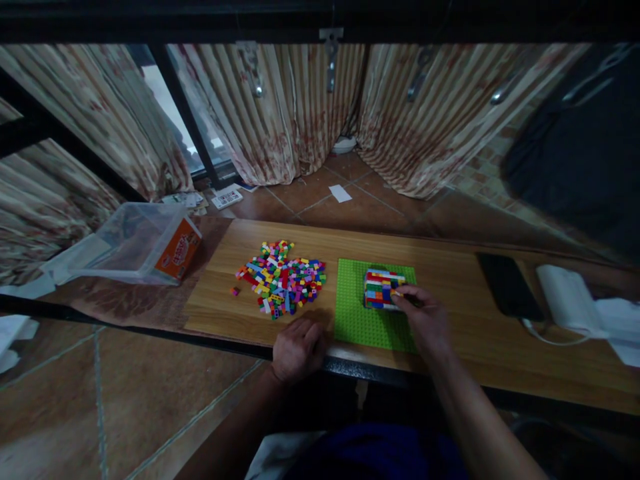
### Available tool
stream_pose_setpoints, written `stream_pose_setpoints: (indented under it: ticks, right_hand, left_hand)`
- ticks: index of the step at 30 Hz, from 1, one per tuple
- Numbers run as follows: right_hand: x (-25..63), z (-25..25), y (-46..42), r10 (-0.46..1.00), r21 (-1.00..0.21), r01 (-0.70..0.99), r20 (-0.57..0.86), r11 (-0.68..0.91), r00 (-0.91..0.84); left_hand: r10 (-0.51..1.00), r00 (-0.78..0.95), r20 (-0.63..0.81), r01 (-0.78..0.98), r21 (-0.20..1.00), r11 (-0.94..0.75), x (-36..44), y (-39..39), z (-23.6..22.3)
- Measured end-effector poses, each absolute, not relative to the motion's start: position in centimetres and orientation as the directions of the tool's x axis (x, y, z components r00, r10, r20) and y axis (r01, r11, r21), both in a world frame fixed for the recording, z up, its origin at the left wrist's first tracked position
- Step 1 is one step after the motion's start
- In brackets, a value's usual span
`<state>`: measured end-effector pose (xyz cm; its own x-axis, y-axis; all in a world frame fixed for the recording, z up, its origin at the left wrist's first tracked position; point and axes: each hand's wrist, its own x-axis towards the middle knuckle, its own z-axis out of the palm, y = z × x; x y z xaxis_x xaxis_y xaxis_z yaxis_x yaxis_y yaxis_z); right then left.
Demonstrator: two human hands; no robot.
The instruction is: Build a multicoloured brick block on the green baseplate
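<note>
A block of stacked toy bricks (379, 291) in many colours stands on the green baseplate (353, 325). My right hand (425, 313) reaches over the plate from the right, thumb and fingers pinched at the right side of the stack. A small yellow-orange toy brick (397, 294) shows at those fingertips, touching or just above the stack; which of the two I cannot tell. My left hand (299, 348) rests closed at the table's front edge, fingers curled under, left of the baseplate. Just beyond it lies a heap of loose toy bricks (285, 279).
One small brick piece (235, 291) lies apart, left of the heap. A clear plastic bin (135, 243) with an orange label stands at the table's left end. To the right are a black phone (509, 285), a white device (570, 300) with a cable, and white paper (623, 327).
</note>
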<state>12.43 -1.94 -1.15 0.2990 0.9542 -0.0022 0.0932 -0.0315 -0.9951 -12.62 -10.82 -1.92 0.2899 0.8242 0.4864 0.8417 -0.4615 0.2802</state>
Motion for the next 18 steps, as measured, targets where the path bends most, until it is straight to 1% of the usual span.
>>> stream_pose_setpoints:
  ticks: [6,12,15,18]
  right_hand:
    - [12.3,-1.6,-1.8,0.951,-0.993,0.113,0.004,-0.032,0.308]
    - [12.7,-1.9,-1.9,0.962,-0.993,0.117,0.001,-0.032,0.272]
    - [12.8,-1.7,-2.4,0.959,-1.000,0.016,0.013,0.009,0.282]
    - [13.0,-1.7,-3.1,0.928,-0.995,-0.074,0.031,0.063,0.372]
  left_hand:
    - [0.836,0.282,0.472,0.843,0.295,-0.451,-12.7,-10.8,-2.1]
    - [0.838,0.281,0.467,0.850,0.284,-0.444,-12.8,-10.9,-2.3]
    - [0.841,0.273,0.468,0.853,0.286,-0.436,-12.8,-10.9,-2.4]
    - [0.841,0.269,0.470,0.852,0.290,-0.435,-12.8,-10.9,-2.5]
